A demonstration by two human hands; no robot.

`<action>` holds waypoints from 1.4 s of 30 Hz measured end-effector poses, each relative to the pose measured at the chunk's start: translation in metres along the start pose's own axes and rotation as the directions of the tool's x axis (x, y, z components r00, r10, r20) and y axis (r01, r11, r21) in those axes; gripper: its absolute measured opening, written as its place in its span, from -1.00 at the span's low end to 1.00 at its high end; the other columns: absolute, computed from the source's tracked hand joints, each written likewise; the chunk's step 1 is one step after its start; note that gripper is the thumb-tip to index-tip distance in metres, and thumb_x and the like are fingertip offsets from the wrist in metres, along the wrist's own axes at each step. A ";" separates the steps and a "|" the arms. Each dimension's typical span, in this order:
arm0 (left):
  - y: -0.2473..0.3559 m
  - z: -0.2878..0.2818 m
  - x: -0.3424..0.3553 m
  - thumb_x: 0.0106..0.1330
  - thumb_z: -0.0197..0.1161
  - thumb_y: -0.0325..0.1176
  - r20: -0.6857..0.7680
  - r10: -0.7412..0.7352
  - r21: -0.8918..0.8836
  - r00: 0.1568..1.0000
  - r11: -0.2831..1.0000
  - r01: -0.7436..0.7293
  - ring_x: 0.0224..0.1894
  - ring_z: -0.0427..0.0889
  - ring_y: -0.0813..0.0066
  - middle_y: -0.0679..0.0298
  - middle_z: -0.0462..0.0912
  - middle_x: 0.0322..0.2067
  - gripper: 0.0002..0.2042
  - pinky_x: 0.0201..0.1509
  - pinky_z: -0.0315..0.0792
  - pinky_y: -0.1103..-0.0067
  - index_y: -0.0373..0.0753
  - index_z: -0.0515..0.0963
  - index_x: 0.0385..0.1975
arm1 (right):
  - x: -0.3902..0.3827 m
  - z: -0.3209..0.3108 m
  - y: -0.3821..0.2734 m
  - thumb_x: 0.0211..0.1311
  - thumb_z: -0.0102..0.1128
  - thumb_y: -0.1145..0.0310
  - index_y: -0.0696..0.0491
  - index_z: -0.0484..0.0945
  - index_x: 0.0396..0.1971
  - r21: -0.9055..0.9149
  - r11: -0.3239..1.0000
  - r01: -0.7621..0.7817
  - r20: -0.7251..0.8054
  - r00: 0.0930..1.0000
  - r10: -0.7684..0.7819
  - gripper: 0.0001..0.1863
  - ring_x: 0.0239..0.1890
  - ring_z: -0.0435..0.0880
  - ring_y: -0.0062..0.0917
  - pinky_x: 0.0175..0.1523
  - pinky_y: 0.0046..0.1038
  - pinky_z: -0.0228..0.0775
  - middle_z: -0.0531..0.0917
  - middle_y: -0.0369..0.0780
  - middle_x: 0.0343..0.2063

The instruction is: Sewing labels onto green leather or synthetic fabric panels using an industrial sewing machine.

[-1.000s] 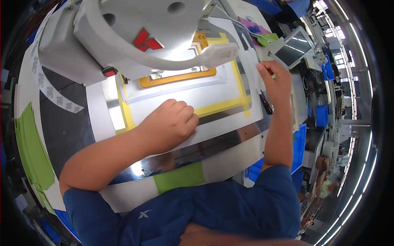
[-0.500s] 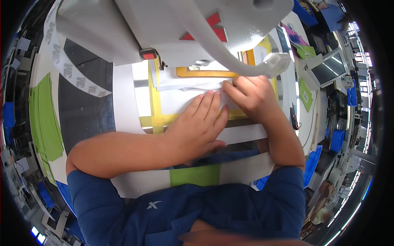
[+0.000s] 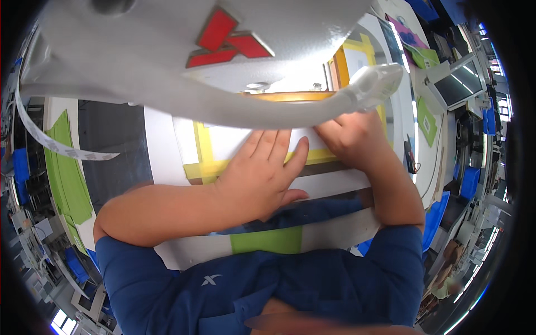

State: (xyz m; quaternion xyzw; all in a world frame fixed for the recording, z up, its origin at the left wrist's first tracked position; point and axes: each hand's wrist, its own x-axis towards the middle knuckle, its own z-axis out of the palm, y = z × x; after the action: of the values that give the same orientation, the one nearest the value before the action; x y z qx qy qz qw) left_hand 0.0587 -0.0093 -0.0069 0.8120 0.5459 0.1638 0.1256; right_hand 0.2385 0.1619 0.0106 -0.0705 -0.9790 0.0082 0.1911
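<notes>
My left hand (image 3: 259, 173) lies flat, fingers stretched out, on a white sheet (image 3: 223, 140) edged with yellow tape (image 3: 204, 146). Its fingertips reach up to the pale, bent tube that crosses in front of the sheet. To its right, my right hand (image 3: 357, 137) is closed with the fingers curled in at the right part of the sheet. The tube (image 3: 268, 114) hides its fingertips, so what they pinch cannot be made out. An orange-yellow frame (image 3: 339, 67) shows beyond the hands, partly covered by the machine head.
A large pale machine head (image 3: 139, 50) with a red emblem hangs over the work. A white printed tape (image 3: 61, 148) dangles at left, near green sheets (image 3: 68, 173). At right are black-handled snips (image 3: 411, 159) and a screen (image 3: 458, 82).
The view has shifted, so the machine head and tube now cover more of the sheet and my right fingertips. Both hands keep nearly the same place and pose.
</notes>
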 end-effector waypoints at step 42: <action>-0.010 -0.021 0.012 0.13 0.53 0.25 0.194 -0.223 0.064 0.955 0.975 0.214 0.42 0.25 -0.57 -0.51 0.21 0.37 0.03 0.54 0.13 -0.15 -0.20 0.32 0.55 | -0.013 -0.002 0.024 0.16 0.39 0.45 0.04 0.55 -0.51 0.123 0.945 -0.304 -0.177 0.930 0.322 -0.85 -0.40 0.58 -0.24 -0.24 -0.20 0.48 0.54 -0.21 -0.51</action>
State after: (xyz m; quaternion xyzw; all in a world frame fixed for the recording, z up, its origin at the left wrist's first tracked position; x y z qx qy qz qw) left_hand 0.0458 0.0060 0.0094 0.7615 0.6202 0.0546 0.1800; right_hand 0.2539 0.1836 0.0063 -0.2170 -0.9303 0.0776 0.2852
